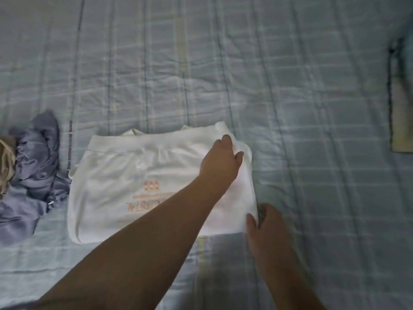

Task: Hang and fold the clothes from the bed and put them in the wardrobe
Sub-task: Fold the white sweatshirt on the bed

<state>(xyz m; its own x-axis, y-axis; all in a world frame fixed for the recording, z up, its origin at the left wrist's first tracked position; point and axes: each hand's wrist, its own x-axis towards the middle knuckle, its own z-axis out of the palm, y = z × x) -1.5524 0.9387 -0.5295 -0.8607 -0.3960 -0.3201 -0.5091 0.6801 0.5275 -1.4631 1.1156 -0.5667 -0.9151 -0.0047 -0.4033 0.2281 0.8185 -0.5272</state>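
Note:
A white T-shirt (138,175) with an orange print lies partly folded on the light blue checked bed cover (312,130). My left hand (220,162) reaches across it and grips the shirt's far right edge, fingers curled over the fabric. At the near right corner, my right hand (266,222) pinches the cloth between thumb and fingers. A crumpled lavender garment (33,166) lies to the shirt's left, with a beige piece (5,162) beside it at the frame's left edge.
At the far right edge a dark-rimmed pale object (400,104) sits on the bed, blurred. The bed cover stretches wide beyond and to the right of the shirt.

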